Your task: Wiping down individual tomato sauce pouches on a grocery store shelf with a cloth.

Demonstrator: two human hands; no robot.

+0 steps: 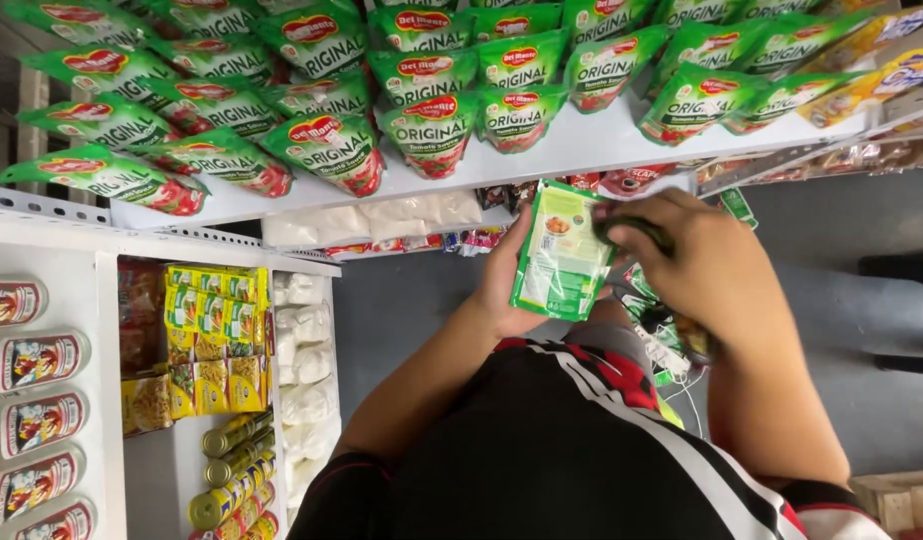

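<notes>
Shop aisle, white shelf (581, 150) w/ rows of green sauce pouches (428, 130). Left hand (509, 280) clasps a green pouch (561, 252) at chest height; right hand (706, 265) curled over a dark item, prob. a scanner. Risk: one-handed hold, pouch may slip to floor.

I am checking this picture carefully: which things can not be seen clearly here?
Head view:
- Green pouch: front side faces away.
- Dark object under right hand: mostly covered, kind unclear.
- Left hand: fingers hidden behind the pouch.
- Lower shelf items: shadowed by the top shelf.
</notes>
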